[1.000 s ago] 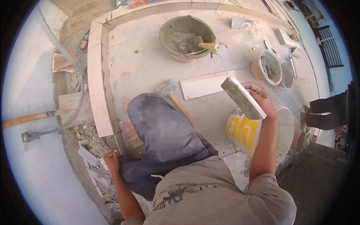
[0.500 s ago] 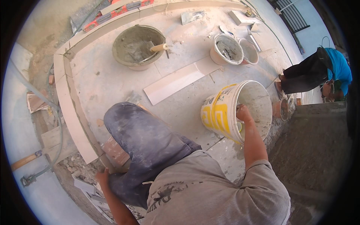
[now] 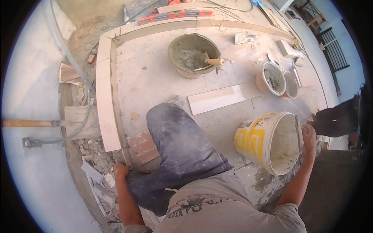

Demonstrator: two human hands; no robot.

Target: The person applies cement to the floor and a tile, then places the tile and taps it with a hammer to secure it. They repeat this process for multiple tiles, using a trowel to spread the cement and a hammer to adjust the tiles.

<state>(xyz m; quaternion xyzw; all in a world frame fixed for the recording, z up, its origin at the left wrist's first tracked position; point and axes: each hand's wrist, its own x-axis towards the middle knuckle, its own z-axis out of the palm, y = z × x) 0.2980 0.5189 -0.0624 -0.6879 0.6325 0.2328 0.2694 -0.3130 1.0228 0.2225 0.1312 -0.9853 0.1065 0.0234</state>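
Observation:
At the right rim of a white and yellow bucket (image 3: 252,139), my right hand (image 3: 309,136) is closed on a narrow flat greyish piece (image 3: 299,132); its exact kind does not show. The bucket lies tipped with its mouth toward the right, its inner wall smeared with grey. My left hand (image 3: 122,169) rests low beside my bent left knee, near the end of the tiled ledge (image 3: 107,108). Its fingers are too hidden to read. A reddish-brown tile (image 3: 143,146) lies between that hand and my knee.
A mortar tub (image 3: 194,54) holds a wooden-handled trowel (image 3: 213,61). Beyond the bucket are a cut tile strip (image 3: 213,100) and two small pails (image 3: 271,79). A red level (image 3: 175,16) lies on the far ledge. Another person's dark-clothed legs (image 3: 336,118) are at right.
My right hand has come out from inside the bucket to its right rim, with the flat piece now showing. The whole view has swung left. My left hand stays by the knee.

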